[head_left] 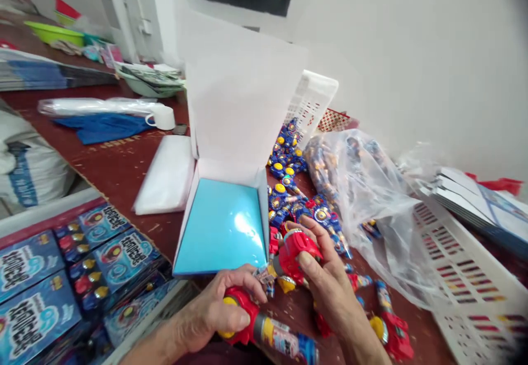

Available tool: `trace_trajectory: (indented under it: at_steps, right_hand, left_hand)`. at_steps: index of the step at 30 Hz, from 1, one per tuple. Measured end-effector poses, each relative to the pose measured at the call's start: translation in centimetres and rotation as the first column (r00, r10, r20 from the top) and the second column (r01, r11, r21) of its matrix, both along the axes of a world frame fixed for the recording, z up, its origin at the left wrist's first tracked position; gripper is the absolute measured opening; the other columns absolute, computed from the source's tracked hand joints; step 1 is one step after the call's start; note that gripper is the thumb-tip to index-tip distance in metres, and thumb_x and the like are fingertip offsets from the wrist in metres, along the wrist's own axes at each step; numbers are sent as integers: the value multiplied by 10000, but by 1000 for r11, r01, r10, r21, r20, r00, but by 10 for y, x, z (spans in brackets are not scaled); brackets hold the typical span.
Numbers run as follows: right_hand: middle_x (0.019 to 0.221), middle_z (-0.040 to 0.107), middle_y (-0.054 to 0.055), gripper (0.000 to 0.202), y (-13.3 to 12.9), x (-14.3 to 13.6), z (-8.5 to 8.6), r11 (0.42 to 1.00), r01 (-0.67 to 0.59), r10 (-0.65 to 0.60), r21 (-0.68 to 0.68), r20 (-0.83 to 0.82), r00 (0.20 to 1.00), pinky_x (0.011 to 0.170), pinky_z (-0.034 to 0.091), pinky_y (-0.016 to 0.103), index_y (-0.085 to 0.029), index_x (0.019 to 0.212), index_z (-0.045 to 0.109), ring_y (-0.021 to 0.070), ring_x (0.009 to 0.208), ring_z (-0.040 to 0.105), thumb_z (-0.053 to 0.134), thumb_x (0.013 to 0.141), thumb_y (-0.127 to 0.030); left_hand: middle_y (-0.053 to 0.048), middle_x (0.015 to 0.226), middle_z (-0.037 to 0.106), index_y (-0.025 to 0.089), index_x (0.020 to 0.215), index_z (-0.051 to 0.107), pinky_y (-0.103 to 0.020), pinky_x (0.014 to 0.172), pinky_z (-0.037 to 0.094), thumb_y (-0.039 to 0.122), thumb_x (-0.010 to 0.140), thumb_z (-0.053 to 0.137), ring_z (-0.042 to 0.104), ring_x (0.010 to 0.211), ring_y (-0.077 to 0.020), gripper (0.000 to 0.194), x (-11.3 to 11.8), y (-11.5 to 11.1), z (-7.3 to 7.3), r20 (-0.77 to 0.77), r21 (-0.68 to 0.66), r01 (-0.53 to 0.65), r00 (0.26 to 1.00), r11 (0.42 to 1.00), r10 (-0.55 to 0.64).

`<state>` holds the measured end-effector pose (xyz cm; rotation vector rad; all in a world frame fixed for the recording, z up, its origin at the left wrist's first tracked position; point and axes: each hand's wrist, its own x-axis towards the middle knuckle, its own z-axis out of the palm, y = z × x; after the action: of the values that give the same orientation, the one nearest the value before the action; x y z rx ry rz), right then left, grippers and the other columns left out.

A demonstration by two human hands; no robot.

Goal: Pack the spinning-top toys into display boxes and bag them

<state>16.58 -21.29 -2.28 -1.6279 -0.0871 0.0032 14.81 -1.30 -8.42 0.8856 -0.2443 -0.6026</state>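
My left hand [214, 310] is closed round a red toy with a yellow knob [243, 313], whose printed tube of small pieces points to the lower right. In my right hand [325, 277] is a second red toy [293, 252], held between thumb and fingers, its tube end toward the left hand. Just beyond both hands stands an open white box [239, 95] with its lid raised and a shiny light-blue sheet [223, 227] inside. Blue toys [313, 211] lie heaped to the right of the box. Another red toy [396, 335] rests on the table at lower right.
Left of me, a carton holds blue printed boxes [124, 255] and rows of toys. Clear plastic bags [165, 175], a white mug [163, 117] and blue cloth [111, 127] lie behind. On the right are a filled plastic bag [363, 172] and a white basket [478, 288].
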Motion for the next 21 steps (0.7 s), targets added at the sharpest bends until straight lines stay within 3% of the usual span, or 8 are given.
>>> trace_trajectory:
  at_steps: [3,5,8,11,15,18,19,21]
  right_hand:
    - [1128,632,39,546,4,12,9,976,-161,151,-148,-79,985,786,531,302,-289,1339,476,192,905,633,633,849,-473]
    - [1066,644,25,505,8,21,16,948,-177,178,-266,-22,984,715,527,265,-285,1305,516,175,831,631,636,849,-466]
    - [1133,621,25,437,20,43,28,897,6,122,-442,261,958,772,515,285,-294,1268,547,194,915,617,619,864,-441]
    - [1223,562,56,411,42,84,33,827,242,116,-507,577,809,963,448,396,-277,1274,524,241,1112,542,602,884,-383]
    - [1245,510,107,399,79,144,12,804,257,286,-537,727,624,1013,421,449,-230,1280,496,248,1187,492,585,902,-322]
    - [1231,505,135,386,90,166,-17,796,290,277,-531,746,605,992,435,454,-191,1278,487,252,1175,490,555,921,-318]
    - [1216,513,140,389,90,167,-26,792,331,234,-513,756,612,982,436,463,-181,1278,485,257,1159,496,552,923,-324]
    - [1187,527,148,409,82,164,-37,763,420,154,-491,769,621,968,431,486,-165,1281,484,270,1132,503,555,919,-341]
  left_hand:
    - [-45,965,584,184,811,747,-298,816,459,290,507,732,557,909,-202,322,6,17,5,57,72,-16,998,997,11]
    - [-52,1030,588,197,820,750,-332,844,453,302,507,710,553,960,-233,332,11,28,6,81,148,-36,996,988,24]
    - [-62,1275,540,214,876,741,-373,900,444,295,518,685,478,1167,-312,371,21,49,5,180,284,-213,970,935,166]
    - [-69,1400,469,226,1012,690,-343,788,500,336,592,670,550,1096,-295,434,30,70,5,162,249,-397,917,884,366]
    - [-109,1350,493,299,1310,455,-314,585,538,359,702,643,640,750,-187,639,36,87,10,56,175,-612,789,771,612]
    - [-115,1301,514,333,1383,317,-294,523,532,343,726,651,653,682,-174,737,37,93,15,59,146,-735,674,662,736]
    - [-123,1291,520,340,1402,276,-269,467,503,350,744,640,657,641,-172,752,37,95,16,20,152,-729,677,667,735]
    - [-140,1253,544,341,1431,209,-216,356,400,373,779,605,656,560,-177,763,39,96,18,-96,154,-647,743,747,663]
